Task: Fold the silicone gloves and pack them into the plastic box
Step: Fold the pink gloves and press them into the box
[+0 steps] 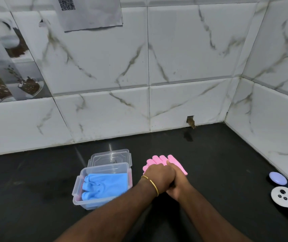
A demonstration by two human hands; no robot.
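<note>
On the black counter, at seven o'clock, the plastic box holds folded blue gloves. At five o'clock, left hand and right hand press flat, overlapped, on the pink glove, pinching nothing. Its fingers protrude at twelve o'clock beyond the palms. Risk: the silicone springs open on release (the fold is probably uncreased).

A glossy black tabletop met white marble-look wall tiles with grey-brown veins in a corner at the right. A printed sheet of paper hung high on the wall, beside a decorative picture tile at left. A small notch broke the bottom tile row.
</note>
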